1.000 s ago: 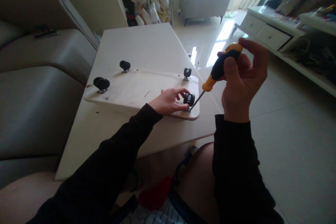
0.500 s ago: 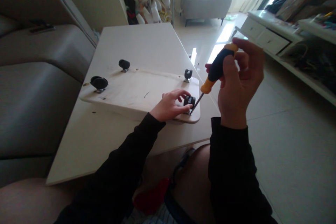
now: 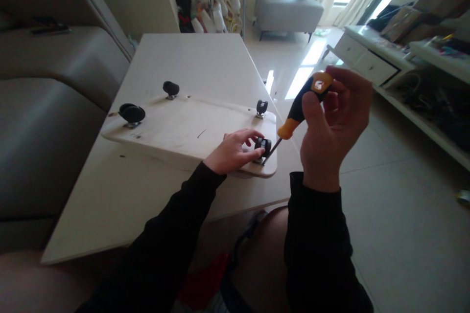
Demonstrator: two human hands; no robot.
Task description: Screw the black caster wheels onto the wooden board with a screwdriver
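Observation:
My right hand [image 3: 336,112] grips a yellow and black screwdriver [image 3: 296,107] by its handle. The shaft slants down to the left, and its tip meets the metal base of the near right caster [image 3: 263,146]. Around that black caster my left hand [image 3: 237,149] is closed, thumb on the near side and fingers on the far side. The caster stands on a pale wooden board [image 3: 176,129] with rounded corners. Other black casters stand at its far right [image 3: 261,107], far left [image 3: 171,89] and near left [image 3: 132,113] corners. Any screw under the tip is too small to make out.
The board lies on a white table [image 3: 191,58]. A grey sofa [image 3: 29,137] runs along the left. A grey bench [image 3: 288,12] stands beyond the table, and a white cabinet [image 3: 370,58] with drawers is at the right, over a tiled floor [image 3: 400,195].
The screwdriver handle has turned in my right hand, showing a pale mark on its yellow end. Its tip stays at the caster base, and my left hand keeps its hold. The view has shifted slightly.

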